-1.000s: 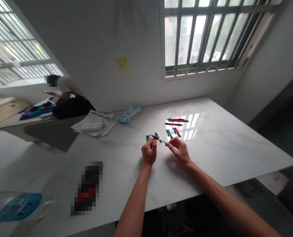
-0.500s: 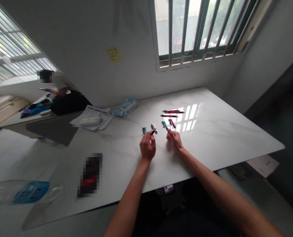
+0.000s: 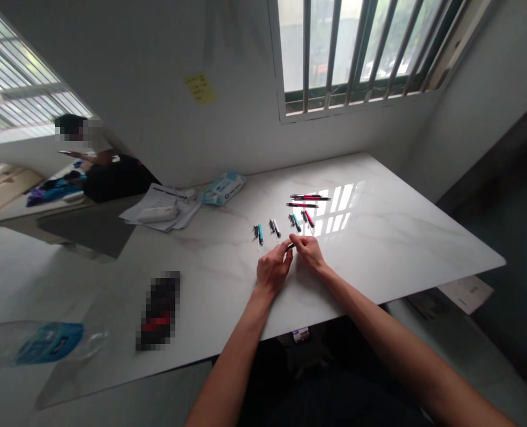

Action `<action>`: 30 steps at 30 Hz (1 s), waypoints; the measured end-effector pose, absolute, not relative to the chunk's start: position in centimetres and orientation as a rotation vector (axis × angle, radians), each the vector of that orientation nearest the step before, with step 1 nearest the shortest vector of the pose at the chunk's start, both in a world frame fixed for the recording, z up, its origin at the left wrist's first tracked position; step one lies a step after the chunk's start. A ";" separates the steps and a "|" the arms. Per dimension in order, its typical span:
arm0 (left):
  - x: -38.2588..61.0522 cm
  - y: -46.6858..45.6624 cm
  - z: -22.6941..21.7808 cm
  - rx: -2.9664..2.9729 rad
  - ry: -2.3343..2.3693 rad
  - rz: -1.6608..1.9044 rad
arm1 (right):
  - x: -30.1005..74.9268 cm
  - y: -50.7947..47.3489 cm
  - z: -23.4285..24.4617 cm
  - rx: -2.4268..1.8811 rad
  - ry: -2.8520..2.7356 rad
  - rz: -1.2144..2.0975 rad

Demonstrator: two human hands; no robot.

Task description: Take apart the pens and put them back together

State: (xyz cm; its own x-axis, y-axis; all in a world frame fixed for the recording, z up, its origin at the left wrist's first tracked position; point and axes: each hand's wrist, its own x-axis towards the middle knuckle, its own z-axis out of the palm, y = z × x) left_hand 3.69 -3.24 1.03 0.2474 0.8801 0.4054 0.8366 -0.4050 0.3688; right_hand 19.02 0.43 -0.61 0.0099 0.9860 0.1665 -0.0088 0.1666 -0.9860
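Gripping a slim dark pen piece [image 3: 290,245] low over a glossy white marbled desk [image 3: 387,255], on the near side of several small clusters. Pinched from one side by the curled, closed fingers of the left hand [image 3: 272,265] and from the other by the closed fingertips of the right hand [image 3: 308,249], presumably to steady one end while working the other. Too covered by fingers to tell in full shape.

Just beyond both hands, find four clusters, set apart probably to avoid mixing parts: at the left, a turquoise tubular barrel [image 3: 260,233] beside small black pieces [image 3: 255,231]; next, a white tubular barrel [image 3: 277,228]; then a second turquoise barrel [image 3: 297,222]; at the right, a red tubular barrel [image 3: 308,218]. Each paired with dark bits, likely for matching at a glance.

Farther back, find slim red-and-black pens [image 3: 303,205], apparently three, lying roughly parallel, perhaps so aligned for easy picking. Near the wall, well apart from the hands, find a pale blue plastic packet [image 3: 223,188] and loose white papers [image 3: 154,197], seemingly placed there to leave working room.
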 end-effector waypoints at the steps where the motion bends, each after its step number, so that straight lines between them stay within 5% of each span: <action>1: 3.7 -3.3 1.0 2.421 1.675 0.847 | 19.0 0.3 -0.5 -1.075 -1.298 1.079; 23: 2.9 -2.8 1.4 2.216 1.750 0.873 | 19.4 -0.4 1.0 -1.095 -1.412 0.944; 30: 2.8 -2.0 1.5 2.153 1.777 0.930 | 25.8 5.7 0.7 -1.362 -1.336 0.493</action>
State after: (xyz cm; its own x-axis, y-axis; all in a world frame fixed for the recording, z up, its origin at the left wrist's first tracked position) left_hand 2.75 -1.99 1.52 0.0804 0.9376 0.3384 0.8126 -0.2582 0.5225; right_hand 25.77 5.73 0.66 0.2743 0.8814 0.3847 0.4210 0.2496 -0.8721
